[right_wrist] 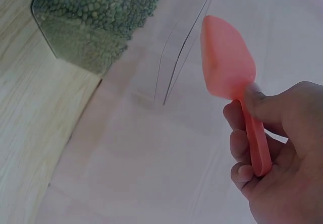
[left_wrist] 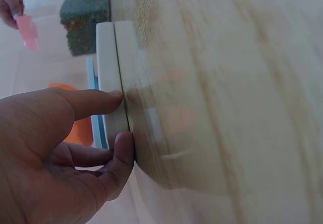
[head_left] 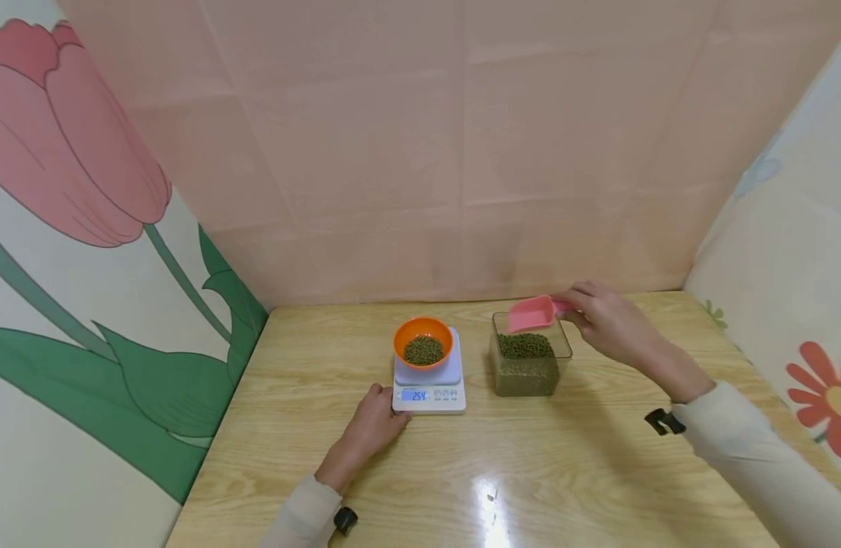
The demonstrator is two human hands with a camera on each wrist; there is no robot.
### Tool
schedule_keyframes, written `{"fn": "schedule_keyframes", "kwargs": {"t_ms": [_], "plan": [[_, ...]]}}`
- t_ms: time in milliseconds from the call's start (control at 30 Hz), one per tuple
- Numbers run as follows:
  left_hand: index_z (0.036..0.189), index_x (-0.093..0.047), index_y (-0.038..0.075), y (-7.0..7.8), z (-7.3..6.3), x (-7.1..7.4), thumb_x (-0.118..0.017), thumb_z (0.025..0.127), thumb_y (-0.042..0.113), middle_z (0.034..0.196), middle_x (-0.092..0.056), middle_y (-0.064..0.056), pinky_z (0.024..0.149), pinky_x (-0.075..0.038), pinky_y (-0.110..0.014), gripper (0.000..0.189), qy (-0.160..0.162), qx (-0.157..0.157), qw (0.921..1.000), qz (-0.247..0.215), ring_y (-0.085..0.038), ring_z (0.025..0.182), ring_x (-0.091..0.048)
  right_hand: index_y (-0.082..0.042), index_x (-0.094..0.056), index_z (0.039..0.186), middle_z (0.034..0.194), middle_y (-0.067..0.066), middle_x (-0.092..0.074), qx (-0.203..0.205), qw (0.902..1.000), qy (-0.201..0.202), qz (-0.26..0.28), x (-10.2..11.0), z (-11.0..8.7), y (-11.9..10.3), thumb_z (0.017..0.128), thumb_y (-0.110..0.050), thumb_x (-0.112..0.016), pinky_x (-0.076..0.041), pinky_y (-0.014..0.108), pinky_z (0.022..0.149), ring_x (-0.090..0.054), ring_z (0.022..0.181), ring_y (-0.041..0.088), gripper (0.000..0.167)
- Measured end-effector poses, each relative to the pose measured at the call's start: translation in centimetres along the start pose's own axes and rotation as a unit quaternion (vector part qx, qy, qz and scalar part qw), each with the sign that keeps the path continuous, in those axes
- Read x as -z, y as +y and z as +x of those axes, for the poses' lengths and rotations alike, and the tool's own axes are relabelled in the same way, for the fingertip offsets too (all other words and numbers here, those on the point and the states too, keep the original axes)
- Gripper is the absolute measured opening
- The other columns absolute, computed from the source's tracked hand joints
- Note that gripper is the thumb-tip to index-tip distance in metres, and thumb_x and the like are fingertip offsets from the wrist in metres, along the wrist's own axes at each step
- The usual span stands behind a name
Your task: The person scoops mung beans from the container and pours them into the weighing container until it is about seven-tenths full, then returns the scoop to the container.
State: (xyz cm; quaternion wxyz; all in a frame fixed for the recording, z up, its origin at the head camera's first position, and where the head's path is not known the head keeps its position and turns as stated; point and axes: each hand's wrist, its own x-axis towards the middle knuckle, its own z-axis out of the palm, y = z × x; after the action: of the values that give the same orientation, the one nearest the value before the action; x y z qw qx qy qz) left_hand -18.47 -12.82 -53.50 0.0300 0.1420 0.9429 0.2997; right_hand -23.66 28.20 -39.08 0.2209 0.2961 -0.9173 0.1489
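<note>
A white kitchen scale (head_left: 429,397) lies on the table with digits lit on its display, which seem to read 254. On its platform stands an orange bowl (head_left: 423,329) with green mung beans (head_left: 423,351) inside. My left hand (head_left: 374,422) grips the scale's front left corner, thumb along the front edge and fingers curled at the side. Right of the scale is a clear square container (head_left: 527,379), partly filled with mung beans (right_wrist: 96,4). Above its rim, my right hand (head_left: 608,323) holds a pink scoop (right_wrist: 227,57) by the handle; no beans show in it.
The wooden table (head_left: 310,365) ends at a pinkish sheet-covered wall (head_left: 365,190) behind the scale and container. Flower-painted walls (head_left: 78,137) flank both sides. Small dark specks (head_left: 491,498) show near the glare at the table's front.
</note>
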Motion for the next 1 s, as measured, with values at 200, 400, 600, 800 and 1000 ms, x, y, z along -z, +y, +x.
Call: {"fn": "schedule_keyframes", "kwargs": {"t_ms": [200, 400, 600, 800, 1000], "plan": [[0.132, -0.072, 0.002, 0.13, -0.08, 0.03, -0.078, 0.096, 0.015, 0.104, -0.070, -0.011, 0.076, -0.052, -0.035, 0.038, -0.001, 0.003, 1.0000, -0.003, -0.021, 0.094, -0.054, 0.000, -0.077, 0.119, 0.104, 0.013, -0.074, 0.001, 1.0000, -0.006, -0.007, 0.19, -0.17, 0.30, 0.091, 0.001, -0.080, -0.058, 0.053, 0.080, -0.068, 0.096, 0.033, 0.028], [0.132, -0.071, 0.002, 0.14, -0.12, 0.06, -0.077, 0.097, 0.015, 0.103, -0.067, -0.010, 0.075, -0.051, -0.033, 0.038, -0.003, 0.008, 1.0000, -0.005, -0.020, 0.092, -0.052, 0.001, -0.078, 0.116, 0.100, 0.013, -0.073, 0.000, 0.9998, -0.015, -0.012, 0.32, -0.31, 0.42, 0.090, 0.002, -0.080, -0.058, 0.051, 0.077, -0.067, 0.092, 0.031, 0.026], [0.133, -0.071, 0.003, 0.04, -0.08, 0.03, -0.077, 0.097, 0.015, 0.103, -0.067, -0.010, 0.074, -0.050, -0.033, 0.039, -0.006, 0.004, 0.9999, -0.008, -0.019, 0.093, -0.052, 0.002, -0.077, 0.112, 0.101, 0.015, -0.075, 0.007, 0.9997, -0.017, -0.014, 0.24, -0.33, 0.48, 0.087, 0.003, -0.082, -0.058, 0.052, 0.078, -0.068, 0.093, 0.033, 0.025], [0.134, -0.071, 0.003, -0.03, -0.10, 0.02, -0.077, 0.097, 0.014, 0.104, -0.067, -0.009, 0.074, -0.050, -0.032, 0.039, -0.008, 0.005, 0.9999, -0.014, -0.020, 0.093, -0.052, 0.000, -0.078, 0.109, 0.104, 0.015, -0.076, -0.002, 0.9990, -0.044, -0.009, 0.31, -0.22, 0.35, 0.089, 0.003, -0.081, -0.058, 0.053, 0.082, -0.069, 0.096, 0.034, 0.021], [0.134, -0.071, 0.004, -0.01, -0.08, 0.03, -0.077, 0.097, 0.015, 0.104, -0.069, -0.010, 0.075, -0.050, -0.033, 0.039, -0.007, 0.004, 0.9999, -0.012, -0.020, 0.094, -0.052, 0.001, -0.079, 0.108, 0.104, 0.016, -0.077, -0.001, 0.9981, -0.061, -0.012, 0.26, -0.15, 0.28, 0.089, 0.003, -0.080, -0.058, 0.054, 0.082, -0.068, 0.096, 0.035, 0.019]]}}
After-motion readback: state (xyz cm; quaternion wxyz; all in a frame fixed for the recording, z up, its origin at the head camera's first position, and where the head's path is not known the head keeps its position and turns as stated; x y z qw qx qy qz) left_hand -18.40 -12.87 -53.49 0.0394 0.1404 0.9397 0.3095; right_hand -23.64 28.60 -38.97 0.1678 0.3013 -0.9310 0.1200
